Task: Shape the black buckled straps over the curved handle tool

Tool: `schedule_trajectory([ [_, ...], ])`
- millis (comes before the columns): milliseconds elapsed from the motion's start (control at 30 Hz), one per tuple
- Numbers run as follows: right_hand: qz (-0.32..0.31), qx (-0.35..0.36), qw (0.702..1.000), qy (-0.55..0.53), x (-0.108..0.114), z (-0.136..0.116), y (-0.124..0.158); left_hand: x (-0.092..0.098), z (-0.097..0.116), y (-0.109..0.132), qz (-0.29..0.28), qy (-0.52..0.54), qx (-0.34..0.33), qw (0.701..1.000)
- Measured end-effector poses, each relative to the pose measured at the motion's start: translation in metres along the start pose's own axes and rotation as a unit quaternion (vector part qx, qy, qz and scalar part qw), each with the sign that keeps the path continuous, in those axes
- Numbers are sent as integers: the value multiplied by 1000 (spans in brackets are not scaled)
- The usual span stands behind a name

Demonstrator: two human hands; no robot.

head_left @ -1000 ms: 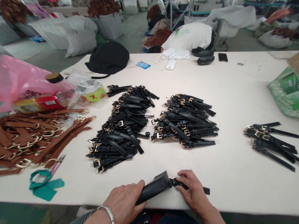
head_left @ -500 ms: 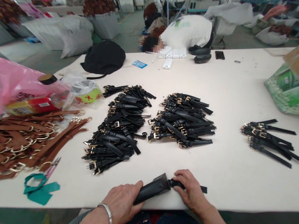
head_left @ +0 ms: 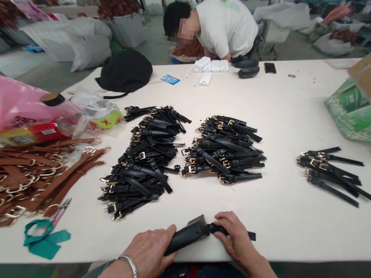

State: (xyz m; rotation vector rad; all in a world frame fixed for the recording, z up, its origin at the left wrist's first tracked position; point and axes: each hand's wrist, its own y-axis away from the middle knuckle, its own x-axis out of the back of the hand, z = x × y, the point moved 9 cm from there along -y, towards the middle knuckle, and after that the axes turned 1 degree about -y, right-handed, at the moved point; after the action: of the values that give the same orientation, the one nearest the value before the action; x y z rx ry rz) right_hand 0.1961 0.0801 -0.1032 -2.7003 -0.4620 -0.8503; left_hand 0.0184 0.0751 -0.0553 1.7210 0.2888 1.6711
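Left hand (head_left: 149, 248): fingers wrapped round a black tool (head_left: 186, 236), mouth toward two o'clock. Right hand (head_left: 235, 235): fingers pinched a black strap (head_left: 251, 236), five o'clock in view, near the surface (head_left: 292, 223). Judged: steady alignment at the mouth mattered most.

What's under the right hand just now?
Under the right hand is a black strap. One end sticks out beyond the hand; a short piece shows toward the black tool. The strap's middle is covered, so I can't tell what's there.
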Motion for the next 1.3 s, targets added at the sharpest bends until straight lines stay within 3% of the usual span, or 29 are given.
schedule_trajectory([
  [300,-6,12,1000,-23,-1,1,1,-4,16,-6,15,23,-4,1000],
  [567,-7,11,1000,-10,-1,2,1,-10,-2,7,-13,8,3,1000],
  [933,-4,10,1000,-12,-1,3,0,-13,6,7,-20,10,-12,1000],
  [1100,-11,14,1000,-15,-3,4,1,-10,15,1,2,25,-16,1000],
  [1300,-14,1,1000,-10,-1,3,0,-14,-4,6,-9,26,10,1000],
])
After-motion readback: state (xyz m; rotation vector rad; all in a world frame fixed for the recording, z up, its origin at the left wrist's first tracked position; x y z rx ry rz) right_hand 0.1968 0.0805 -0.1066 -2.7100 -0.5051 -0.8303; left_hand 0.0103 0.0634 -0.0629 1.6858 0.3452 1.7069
